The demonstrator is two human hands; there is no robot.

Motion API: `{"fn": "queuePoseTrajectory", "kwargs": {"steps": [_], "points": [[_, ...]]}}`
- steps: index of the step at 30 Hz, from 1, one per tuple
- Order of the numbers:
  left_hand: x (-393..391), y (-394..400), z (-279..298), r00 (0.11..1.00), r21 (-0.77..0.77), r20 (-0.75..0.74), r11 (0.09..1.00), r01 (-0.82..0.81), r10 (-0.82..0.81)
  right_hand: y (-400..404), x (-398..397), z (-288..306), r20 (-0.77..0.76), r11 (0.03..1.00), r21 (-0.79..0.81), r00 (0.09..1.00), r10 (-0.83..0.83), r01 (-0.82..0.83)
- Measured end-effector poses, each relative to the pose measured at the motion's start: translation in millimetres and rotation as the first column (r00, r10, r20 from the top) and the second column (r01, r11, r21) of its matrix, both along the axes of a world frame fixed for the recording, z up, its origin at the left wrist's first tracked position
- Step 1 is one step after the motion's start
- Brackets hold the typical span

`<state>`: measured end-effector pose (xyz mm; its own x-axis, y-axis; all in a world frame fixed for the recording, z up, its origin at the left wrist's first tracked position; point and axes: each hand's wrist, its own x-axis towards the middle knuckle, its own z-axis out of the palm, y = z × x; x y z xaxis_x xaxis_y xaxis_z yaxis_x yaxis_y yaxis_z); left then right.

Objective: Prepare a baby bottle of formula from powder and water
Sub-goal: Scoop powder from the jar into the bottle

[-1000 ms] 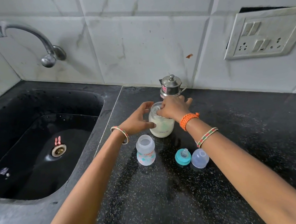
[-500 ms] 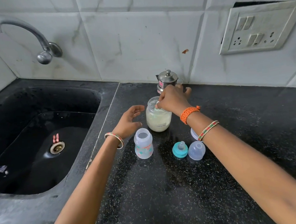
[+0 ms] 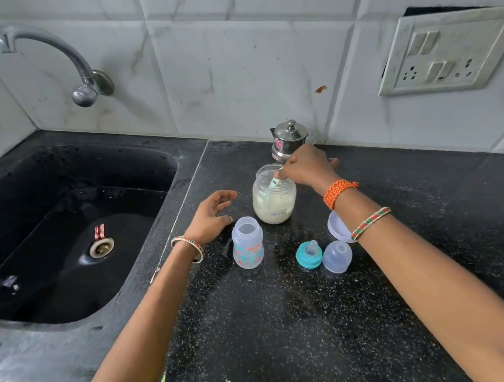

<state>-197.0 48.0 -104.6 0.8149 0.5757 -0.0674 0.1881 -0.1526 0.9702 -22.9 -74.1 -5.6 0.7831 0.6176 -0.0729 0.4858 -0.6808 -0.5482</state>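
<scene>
Black speckled desk (image 3: pixel 290 327), with a dark sink (image 3: pixel 62 235) sunk into its left end. Curved tap (image 3: pixel 76 66) on the tiled wall above the sink; switch plate (image 3: pixel 450 51) on the wall over the right rear edge. Small steel pot (image 3: pixel 288 140) at the rear edge. Just in front of it, open jar (image 3: pixel 273 201) of pale powder; right hand (image 3: pixel 307 166) over its mouth, fingers (image 3: pixel 283 173) pinching a scoop (image 3: pixel 274 183) dipped inside. Left hand (image 3: pixel 211 217) beside the jar, apart from it, fingers spread loosely, holding nothing. Uncapped bottle (image 3: pixel 247 242) upright nearer the front edge, just beside the left hand. Right of the bottle: jar lid (image 3: pixel 335 227), partly behind the right wrist; clear cap (image 3: pixel 337 256); teal nipple ring (image 3: pixel 309 254) touching the cap.
</scene>
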Motion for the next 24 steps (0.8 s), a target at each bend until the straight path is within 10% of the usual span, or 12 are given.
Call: {"fn": "queuePoseTrajectory", "kwargs": {"steps": [15,24], "points": [[-4,-14,-1,0.997,0.004,0.047,0.998,-0.057,0.057,-36,-10,-15,0.163,0.953,0.286,0.974,-0.155,0.103],[-12,-18,4,0.994,-0.029,0.082,0.997,-0.075,0.077,-50,-11,-7,-0.262,0.861,0.417,0.946,-0.191,0.29]]}}
